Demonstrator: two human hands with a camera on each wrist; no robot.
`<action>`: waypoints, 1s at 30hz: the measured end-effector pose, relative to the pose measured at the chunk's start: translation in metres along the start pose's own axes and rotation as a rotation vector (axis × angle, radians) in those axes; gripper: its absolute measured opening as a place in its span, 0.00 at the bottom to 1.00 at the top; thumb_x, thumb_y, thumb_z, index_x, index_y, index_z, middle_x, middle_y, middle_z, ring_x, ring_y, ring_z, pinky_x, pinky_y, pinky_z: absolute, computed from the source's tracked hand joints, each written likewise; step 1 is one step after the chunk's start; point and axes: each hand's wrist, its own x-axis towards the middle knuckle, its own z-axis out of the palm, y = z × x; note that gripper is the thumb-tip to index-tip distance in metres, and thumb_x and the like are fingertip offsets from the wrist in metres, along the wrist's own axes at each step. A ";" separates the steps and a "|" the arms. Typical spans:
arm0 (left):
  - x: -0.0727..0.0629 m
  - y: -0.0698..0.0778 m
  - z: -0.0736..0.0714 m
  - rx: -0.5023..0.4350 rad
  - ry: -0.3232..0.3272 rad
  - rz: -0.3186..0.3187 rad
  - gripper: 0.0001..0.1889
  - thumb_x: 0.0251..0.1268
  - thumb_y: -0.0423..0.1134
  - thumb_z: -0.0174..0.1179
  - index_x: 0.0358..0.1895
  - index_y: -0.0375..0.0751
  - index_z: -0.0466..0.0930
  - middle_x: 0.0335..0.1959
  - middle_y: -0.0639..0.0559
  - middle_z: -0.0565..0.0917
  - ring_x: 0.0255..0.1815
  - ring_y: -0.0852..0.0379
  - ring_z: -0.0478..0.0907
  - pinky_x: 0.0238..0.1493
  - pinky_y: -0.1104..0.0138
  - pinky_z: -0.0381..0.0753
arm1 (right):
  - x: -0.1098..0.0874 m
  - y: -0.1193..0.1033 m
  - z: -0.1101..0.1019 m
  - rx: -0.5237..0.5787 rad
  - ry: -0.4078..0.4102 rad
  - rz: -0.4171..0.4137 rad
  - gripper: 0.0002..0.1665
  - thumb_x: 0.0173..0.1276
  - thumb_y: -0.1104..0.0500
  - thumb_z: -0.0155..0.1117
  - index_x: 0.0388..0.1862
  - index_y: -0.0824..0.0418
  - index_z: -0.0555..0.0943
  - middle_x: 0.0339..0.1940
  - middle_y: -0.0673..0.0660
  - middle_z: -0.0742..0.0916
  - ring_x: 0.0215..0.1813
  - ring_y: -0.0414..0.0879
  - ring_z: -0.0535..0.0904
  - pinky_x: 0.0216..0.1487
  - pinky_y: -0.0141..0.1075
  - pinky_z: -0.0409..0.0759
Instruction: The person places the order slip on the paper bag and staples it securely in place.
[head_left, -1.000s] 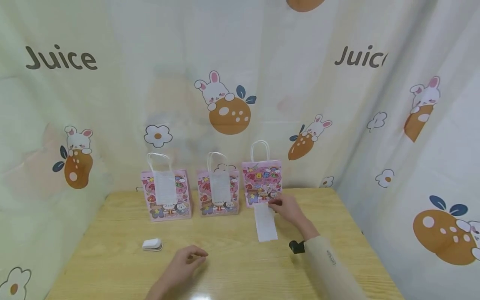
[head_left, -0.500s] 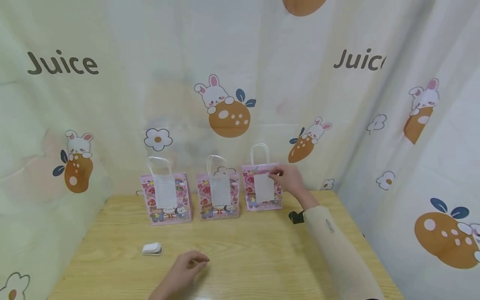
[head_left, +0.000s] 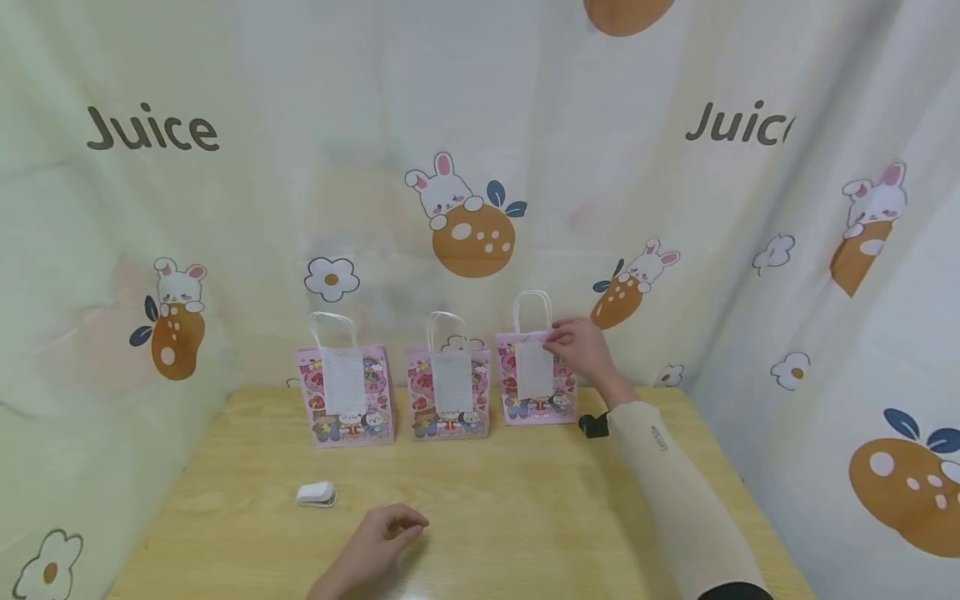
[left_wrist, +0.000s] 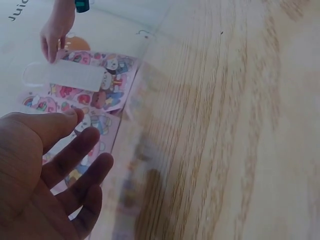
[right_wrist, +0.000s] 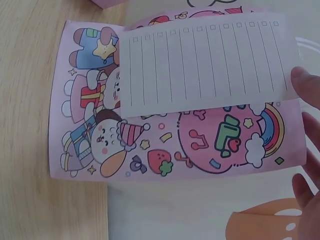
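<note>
My right hand (head_left: 585,350) pinches the top corner of a white lined paper slip (head_left: 535,371) against the front of the right pink gift bag (head_left: 566,407). In the right wrist view, my thumb (right_wrist: 305,82) lies at the slip's upper edge, with the other fingers by the bag's top. The middle bag (head_left: 480,417) and left bag (head_left: 378,425) each have a white slip (head_left: 452,383) on the front. My left hand (head_left: 375,542) hovers low over the table, fingers loosely bent, holding nothing. Left of it lies a small white gadget (head_left: 317,494), resembling a mini stapler.
The bags stand upright in a row at the back of the wooden table (head_left: 487,500), white handles (head_left: 532,308) raised. A printed curtain (head_left: 360,192) hangs close behind them. A black device (head_left: 594,426) sits at my right wrist.
My right hand has lifted the slip from low in front of the right bag up onto its front, near the top. The left hand has hardly moved; the head view shifted slightly.
</note>
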 end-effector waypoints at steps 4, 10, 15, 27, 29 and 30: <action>-0.002 -0.001 0.000 0.008 -0.002 -0.016 0.09 0.69 0.41 0.59 0.46 0.42 0.84 0.44 0.54 0.85 0.45 0.61 0.78 0.47 0.66 0.77 | 0.001 0.001 0.002 0.064 -0.035 0.053 0.08 0.63 0.58 0.71 0.36 0.63 0.86 0.45 0.60 0.85 0.49 0.55 0.79 0.51 0.49 0.77; -0.003 0.001 -0.005 0.017 0.043 -0.028 0.10 0.68 0.43 0.59 0.46 0.44 0.83 0.45 0.57 0.84 0.47 0.59 0.78 0.51 0.60 0.77 | 0.007 0.003 0.004 0.081 0.034 0.028 0.07 0.63 0.60 0.71 0.35 0.64 0.86 0.40 0.60 0.85 0.45 0.56 0.80 0.49 0.49 0.78; -0.005 0.003 -0.009 0.000 0.036 -0.045 0.10 0.68 0.43 0.59 0.46 0.44 0.83 0.45 0.58 0.84 0.47 0.58 0.78 0.52 0.54 0.77 | 0.009 0.012 0.011 0.107 0.012 0.077 0.08 0.65 0.58 0.69 0.38 0.63 0.84 0.40 0.59 0.85 0.46 0.56 0.81 0.50 0.49 0.78; 0.004 0.002 -0.008 -0.044 0.026 -0.032 0.11 0.69 0.43 0.58 0.47 0.42 0.83 0.45 0.52 0.84 0.47 0.58 0.78 0.49 0.67 0.76 | 0.007 0.021 0.005 0.218 0.009 0.130 0.13 0.65 0.58 0.69 0.43 0.65 0.82 0.38 0.61 0.86 0.38 0.52 0.81 0.39 0.44 0.81; 0.007 0.003 -0.008 -0.078 0.019 -0.039 0.11 0.70 0.41 0.58 0.48 0.40 0.83 0.46 0.49 0.84 0.47 0.58 0.79 0.48 0.69 0.77 | 0.004 0.022 0.006 0.224 -0.014 0.129 0.13 0.65 0.58 0.68 0.42 0.66 0.84 0.36 0.61 0.87 0.35 0.51 0.82 0.36 0.42 0.81; 0.009 0.001 -0.007 -0.102 0.016 -0.037 0.11 0.70 0.41 0.58 0.48 0.39 0.82 0.46 0.48 0.84 0.47 0.56 0.79 0.48 0.69 0.77 | 0.003 0.022 0.006 0.232 -0.024 0.131 0.13 0.65 0.57 0.68 0.42 0.66 0.84 0.35 0.60 0.87 0.34 0.50 0.82 0.35 0.41 0.81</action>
